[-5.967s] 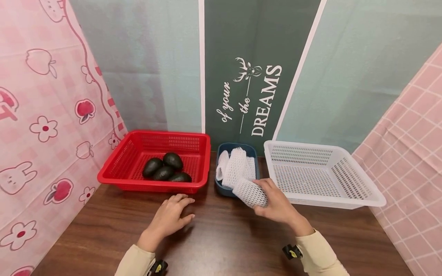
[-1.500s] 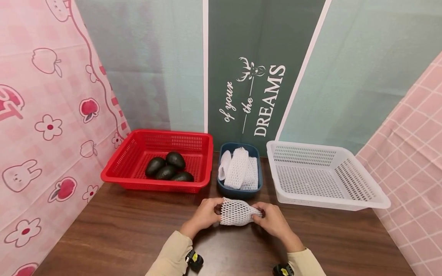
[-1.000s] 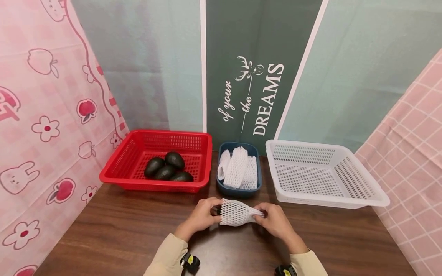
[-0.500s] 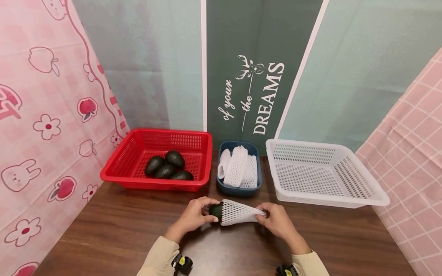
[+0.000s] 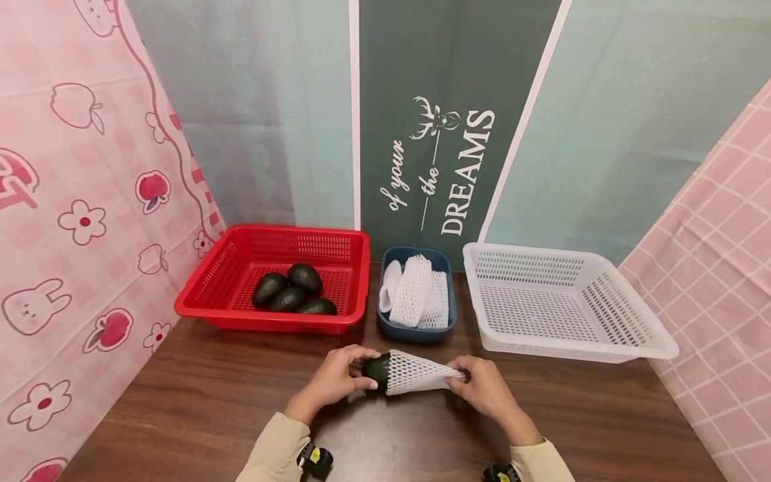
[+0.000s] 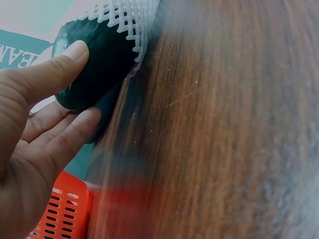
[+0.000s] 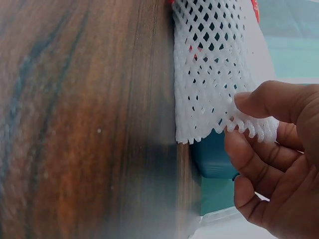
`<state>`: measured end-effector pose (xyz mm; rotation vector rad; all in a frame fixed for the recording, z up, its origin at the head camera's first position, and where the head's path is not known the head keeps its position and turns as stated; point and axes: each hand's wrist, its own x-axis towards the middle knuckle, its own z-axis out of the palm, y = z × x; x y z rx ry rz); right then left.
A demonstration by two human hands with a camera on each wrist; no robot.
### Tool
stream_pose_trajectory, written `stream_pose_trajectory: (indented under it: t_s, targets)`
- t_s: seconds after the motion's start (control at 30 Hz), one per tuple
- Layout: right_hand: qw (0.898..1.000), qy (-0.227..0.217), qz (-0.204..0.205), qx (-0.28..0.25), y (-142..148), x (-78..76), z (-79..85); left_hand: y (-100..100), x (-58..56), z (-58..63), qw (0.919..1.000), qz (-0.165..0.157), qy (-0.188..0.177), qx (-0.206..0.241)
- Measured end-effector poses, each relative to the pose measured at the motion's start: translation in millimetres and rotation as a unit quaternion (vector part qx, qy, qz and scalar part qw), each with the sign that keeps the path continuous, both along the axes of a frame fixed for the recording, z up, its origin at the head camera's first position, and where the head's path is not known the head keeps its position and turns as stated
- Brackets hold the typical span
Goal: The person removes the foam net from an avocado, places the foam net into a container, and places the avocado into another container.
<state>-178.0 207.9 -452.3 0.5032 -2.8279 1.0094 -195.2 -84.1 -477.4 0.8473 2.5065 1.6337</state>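
Note:
A dark green avocado (image 5: 376, 370) sits partly inside a white foam net sleeve (image 5: 415, 372), over the front middle of the table. Its left end is bare; the mesh covers the rest. My left hand (image 5: 334, 379) holds this bare end, thumb on one side and fingers on the other, as the left wrist view shows. At the opposite end, my right hand (image 5: 482, 387) pinches the sleeve's narrowed edge between thumb and fingers. In the right wrist view the foam net (image 7: 212, 74) stretches away from the thumb, its cut edge jagged.
Behind the left hand stands a red basket (image 5: 271, 323) with several avocados (image 5: 288, 299). A small blue bin (image 5: 417, 335) with folded foam sleeves (image 5: 412, 291) is at the back middle. To its right is a white basket (image 5: 578, 353). Fabric hangs behind and on both sides.
Six seconds ago the right hand held a sleeve over the blue bin. Since then both hands met in front; lately the left hand shifted left, baring the avocado's end, and the sleeve stretched narrower toward the right.

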Motion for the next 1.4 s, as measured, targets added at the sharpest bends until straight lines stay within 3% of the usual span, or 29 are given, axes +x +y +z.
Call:
stream_pose_trajectory:
  t_s: [0.3,0.47,0.73,1.07,1.4]
  targets:
    - [0.999,0.017,0.041,0.020,-4.1,0.3,0.9,3.1,-0.8,4.2,0.9968,0.009,0.058,-0.055]
    - [0.997,0.045,0.057,0.010,-14.1,-1.1,0.5,9.8,-3.5,5.7,0.9953,0.005,0.080,-0.054]
    - [0.988,0.142,0.036,0.050,-29.3,-1.3,-1.7,18.6,-4.1,5.3,0.9959,0.002,0.046,-0.077]
    - [0.991,0.122,0.038,0.039,-30.4,-1.4,-5.8,19.4,-3.8,6.6,0.9956,0.000,0.040,-0.085]
    - [0.991,0.127,0.024,0.031,-23.1,0.8,6.1,10.1,1.3,10.1,0.9953,0.020,0.059,-0.074]
